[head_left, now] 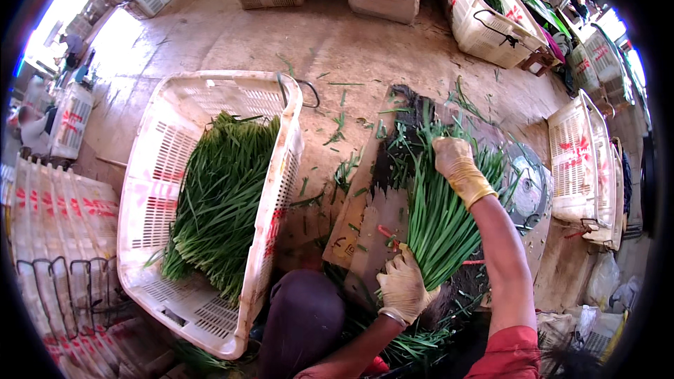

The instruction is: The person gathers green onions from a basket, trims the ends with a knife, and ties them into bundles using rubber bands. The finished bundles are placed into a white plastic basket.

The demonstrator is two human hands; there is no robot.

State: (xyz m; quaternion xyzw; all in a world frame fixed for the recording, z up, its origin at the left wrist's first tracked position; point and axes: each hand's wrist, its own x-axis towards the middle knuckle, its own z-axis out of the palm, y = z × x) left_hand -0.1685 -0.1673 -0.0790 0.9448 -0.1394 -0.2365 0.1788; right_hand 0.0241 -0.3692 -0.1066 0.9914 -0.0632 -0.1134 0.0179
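Observation:
A large loose bunch of garlic chives (442, 217) lies over a low board in front of me, its long green leaves fanned toward the far side. My left hand (407, 284), in a yellowish glove, is closed around the near end of the bunch. At the far end my right hand (458, 165), gloved alike, is curled closed on the leaves; its fingertips are partly hidden. Red strips (387, 231) show beside and under the bunch. Beneath it, the cardboard-covered board (379, 217) is partly black and littered with leaf scraps.
Left of me stands a white plastic crate (288, 161) with a pile of cut chives (225, 196) in it. A round dial (528, 186) sits right of the bunch. More crates (579, 158) stand right and at the back; stacked crates (67, 231) are far left. Leaf bits litter the floor.

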